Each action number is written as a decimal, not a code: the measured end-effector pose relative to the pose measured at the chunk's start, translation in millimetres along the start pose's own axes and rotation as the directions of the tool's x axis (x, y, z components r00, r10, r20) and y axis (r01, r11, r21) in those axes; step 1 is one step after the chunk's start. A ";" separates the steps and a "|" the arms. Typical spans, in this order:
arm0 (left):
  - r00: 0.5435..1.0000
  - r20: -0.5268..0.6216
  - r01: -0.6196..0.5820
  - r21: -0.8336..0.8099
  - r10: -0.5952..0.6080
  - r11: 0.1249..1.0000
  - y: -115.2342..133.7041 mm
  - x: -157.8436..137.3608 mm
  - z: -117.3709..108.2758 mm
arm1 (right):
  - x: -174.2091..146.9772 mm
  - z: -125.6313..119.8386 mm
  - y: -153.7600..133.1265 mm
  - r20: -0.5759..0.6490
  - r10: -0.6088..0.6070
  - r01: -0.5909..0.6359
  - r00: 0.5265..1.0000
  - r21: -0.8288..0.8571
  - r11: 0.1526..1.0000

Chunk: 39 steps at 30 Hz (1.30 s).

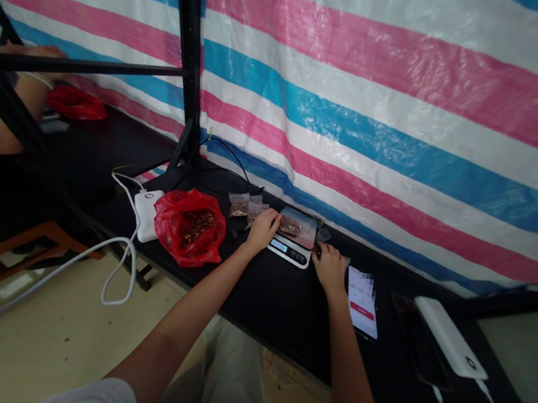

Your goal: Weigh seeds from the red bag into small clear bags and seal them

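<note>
A clear plastic bag of brown pieces lies on a flat white digital scale, just beside the fingers of the left hand, left of the right hand; I cannot tell whether either hand's fingers are clamped.

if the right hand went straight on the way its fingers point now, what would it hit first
The right hand would probably meet the right edge of the white scale first; its height, and whether it is touching the scale, are hard to judge here.
</note>
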<state>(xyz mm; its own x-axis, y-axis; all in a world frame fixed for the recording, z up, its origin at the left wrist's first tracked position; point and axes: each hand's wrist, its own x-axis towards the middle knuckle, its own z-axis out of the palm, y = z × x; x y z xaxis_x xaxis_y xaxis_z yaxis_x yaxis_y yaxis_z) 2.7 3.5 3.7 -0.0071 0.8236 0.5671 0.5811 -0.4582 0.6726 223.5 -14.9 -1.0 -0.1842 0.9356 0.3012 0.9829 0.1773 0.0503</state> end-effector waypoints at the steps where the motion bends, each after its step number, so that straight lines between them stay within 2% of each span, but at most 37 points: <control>1: 1.000 -0.001 0.001 0.002 -0.001 1.000 0.0 0.1 -0.1 | 0.8 -0.2 -1.6 -0.003 -0.010 0.010 1.000 -0.012 1.000; 9: 1.000 -0.001 -0.016 -0.003 0.016 1.000 -0.8 0.8 1.3 | 3.5 -5.7 -8.9 0.022 -0.086 0.088 0.996 -0.136 0.987; 15: 1.000 0.016 -0.014 0.010 0.014 1.000 -2.3 0.7 4.4 | 5.0 -3.7 -8.5 0.055 -0.103 0.109 0.993 -0.132 0.985; 28: 1.000 0.021 -0.011 -0.009 0.011 1.000 1.4 -2.5 -0.3 | 13.6 -6.8 12.2 0.129 -0.158 0.140 0.979 0.141 0.980; 34: 1.000 0.015 -0.007 -0.061 0.008 0.998 8.2 -5.1 -8.5 | 12.1 -7.3 21.6 0.070 -0.128 0.104 0.989 0.275 0.956; 37: 0.992 -0.074 0.090 -0.183 -0.105 0.979 20.8 -15.8 -10.8 | 10.8 -7.0 27.1 0.028 -0.096 0.079 0.995 0.365 0.928; 39: 0.948 -0.164 0.206 -0.331 -0.271 0.921 35.1 -28.0 -8.7 | 9.6 -11.0 29.7 0.000 -0.041 0.036 0.999 0.476 0.879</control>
<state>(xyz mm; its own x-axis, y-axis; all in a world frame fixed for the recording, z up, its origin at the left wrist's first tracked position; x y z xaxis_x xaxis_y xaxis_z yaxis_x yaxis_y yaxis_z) 16.2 -38.6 15.6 -0.2977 0.8505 0.4336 0.2640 -0.3631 0.8936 250.9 -4.0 13.9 -0.2246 0.9276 0.2984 0.8541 0.3349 -0.3980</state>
